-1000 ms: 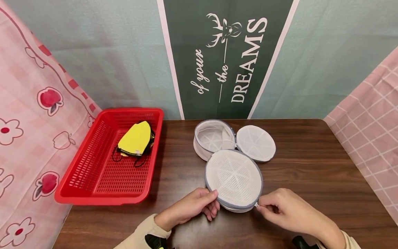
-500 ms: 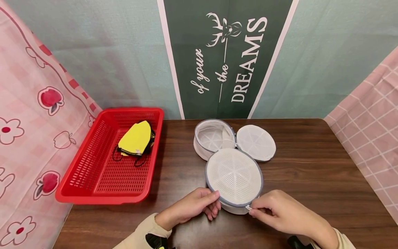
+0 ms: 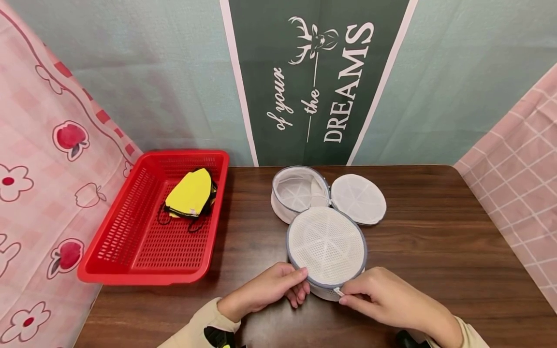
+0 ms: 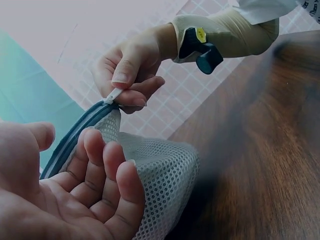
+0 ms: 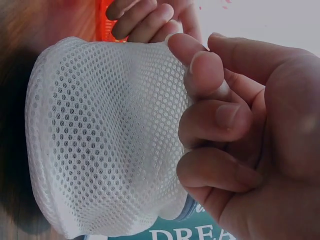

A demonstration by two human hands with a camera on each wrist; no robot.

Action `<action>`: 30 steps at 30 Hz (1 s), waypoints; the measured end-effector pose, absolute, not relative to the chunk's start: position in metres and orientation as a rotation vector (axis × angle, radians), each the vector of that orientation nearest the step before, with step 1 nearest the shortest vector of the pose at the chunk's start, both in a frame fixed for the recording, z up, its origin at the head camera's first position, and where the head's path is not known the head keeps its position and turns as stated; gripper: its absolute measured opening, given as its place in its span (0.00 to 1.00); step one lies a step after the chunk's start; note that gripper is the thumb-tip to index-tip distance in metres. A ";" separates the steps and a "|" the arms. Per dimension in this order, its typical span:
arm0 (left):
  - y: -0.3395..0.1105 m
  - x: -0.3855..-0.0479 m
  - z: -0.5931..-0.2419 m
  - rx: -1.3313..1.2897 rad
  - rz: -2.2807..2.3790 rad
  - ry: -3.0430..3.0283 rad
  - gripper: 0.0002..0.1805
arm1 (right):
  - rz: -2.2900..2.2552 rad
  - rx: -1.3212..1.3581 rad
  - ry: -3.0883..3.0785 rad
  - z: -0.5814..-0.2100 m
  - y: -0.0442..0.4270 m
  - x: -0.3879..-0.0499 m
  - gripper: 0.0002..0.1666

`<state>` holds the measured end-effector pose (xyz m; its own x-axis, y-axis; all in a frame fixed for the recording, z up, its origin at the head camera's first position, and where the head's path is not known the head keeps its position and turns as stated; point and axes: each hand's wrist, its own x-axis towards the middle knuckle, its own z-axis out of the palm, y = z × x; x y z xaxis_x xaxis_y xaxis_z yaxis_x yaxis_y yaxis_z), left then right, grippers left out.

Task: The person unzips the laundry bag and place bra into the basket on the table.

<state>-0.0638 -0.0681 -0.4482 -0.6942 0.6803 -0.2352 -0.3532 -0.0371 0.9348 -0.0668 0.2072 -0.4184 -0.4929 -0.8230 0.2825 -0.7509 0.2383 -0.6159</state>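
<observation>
A round white mesh bag (image 3: 327, 246) with a grey-blue zipped rim lies in front of the person, its lid down over the body. The left hand (image 3: 278, 285) holds its near left edge, thumb on top at the rim and fingers bent against the side. At the near right edge the right hand (image 3: 387, 297) pinches the white zipper pull (image 3: 338, 291) between thumb and forefinger; the left wrist view shows this pull (image 4: 113, 96) at the end of the blue zip. Mesh side wall (image 5: 110, 135) fills much of the right wrist view, which hides the pull.
Behind the bag stands a second round mesh bag (image 3: 283, 212), unzipped, its lid (image 3: 359, 199) folded out to the right. On the left, a red basket (image 3: 143, 279) contains a yellow item with black cords (image 3: 189, 193). Curtains border the wooden table.
Along the near rim, the right hand and the zipper pull have moved leftward. The lid now lies flatter over the body. The left hand has barely moved.
</observation>
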 end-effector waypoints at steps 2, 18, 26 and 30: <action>-0.068 -0.064 -0.449 0.348 1.817 1.523 0.29 | -1.091 -1.535 2.401 -0.420 0.206 -0.066 0.21; -0.066 -0.064 -0.447 0.356 1.795 1.561 0.28 | -1.046 -1.599 2.439 -0.425 0.198 -0.065 0.19; -0.061 -0.064 -0.453 0.354 1.773 1.565 0.30 | -1.042 -1.586 2.434 -0.425 0.195 -0.064 0.18; -0.060 -0.065 -0.453 0.354 1.768 1.590 0.29 | -1.059 -1.558 2.432 -0.425 0.195 -0.064 0.18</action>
